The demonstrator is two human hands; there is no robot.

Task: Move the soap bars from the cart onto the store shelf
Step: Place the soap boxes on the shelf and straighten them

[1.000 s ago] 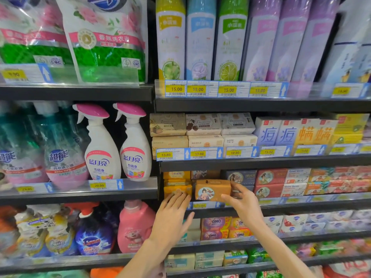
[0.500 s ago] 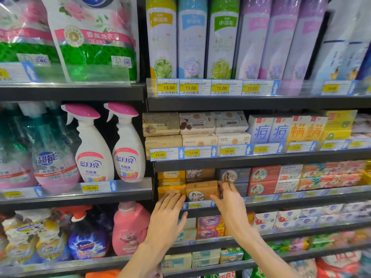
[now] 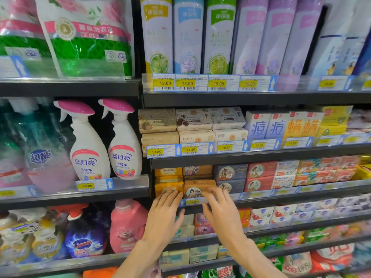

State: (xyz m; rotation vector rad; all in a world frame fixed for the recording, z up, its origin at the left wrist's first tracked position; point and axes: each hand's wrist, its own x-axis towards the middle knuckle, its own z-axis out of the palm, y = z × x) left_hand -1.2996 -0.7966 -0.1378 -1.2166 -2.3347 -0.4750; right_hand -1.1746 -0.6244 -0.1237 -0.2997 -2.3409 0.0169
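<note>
Soap bar in orange-brown box, sitting at front edge of soap shelf, long axis running left to right, printed face with round portrait turned outward. Right hand spread flat, fingertips pressing on box's right end, not gripping. Left hand open too, fingers resting against yellow soap boxes just left. Dark blue boxes right of it; spray bottles further left.

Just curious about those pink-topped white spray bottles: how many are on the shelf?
2. One white spray bottle stands left, the other right beside it, both on the shelf left of the soap boxes. More may hide behind them.
</note>
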